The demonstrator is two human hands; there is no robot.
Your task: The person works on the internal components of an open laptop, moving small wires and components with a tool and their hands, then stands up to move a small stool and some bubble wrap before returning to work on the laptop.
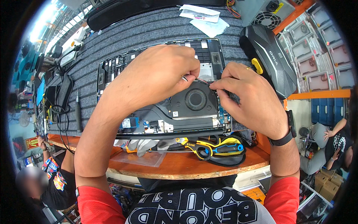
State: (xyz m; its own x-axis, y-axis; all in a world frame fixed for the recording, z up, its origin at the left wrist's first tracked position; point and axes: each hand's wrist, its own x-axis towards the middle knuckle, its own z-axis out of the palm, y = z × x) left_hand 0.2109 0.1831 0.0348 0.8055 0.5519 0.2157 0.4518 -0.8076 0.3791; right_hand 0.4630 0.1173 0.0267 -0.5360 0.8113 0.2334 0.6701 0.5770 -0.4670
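An opened laptop (149,112) lies bottom-up on the grey ribbed mat, its inner parts bare. My left hand (160,71) reaches over its middle, fingers closed round a small silver-tipped tool (185,78); the rest of that tool is hidden in the hand. Below the fingertips sits the round black cooling fan (195,99). A few thin wires (202,81) run along the fan's upper edge between my two hands. From the right, my right hand (248,93) brings thumb and index finger close together at the wires' end; whatever they pinch is too small to make out.
A screwdriver (78,114) and black cables lie left of the laptop. A black hard case (266,61) stands at right, a power supply (266,16) behind it. Yellow-handled pliers (197,146) and grey gloves (143,145) lie along the front ledge. Other people sit at both sides.
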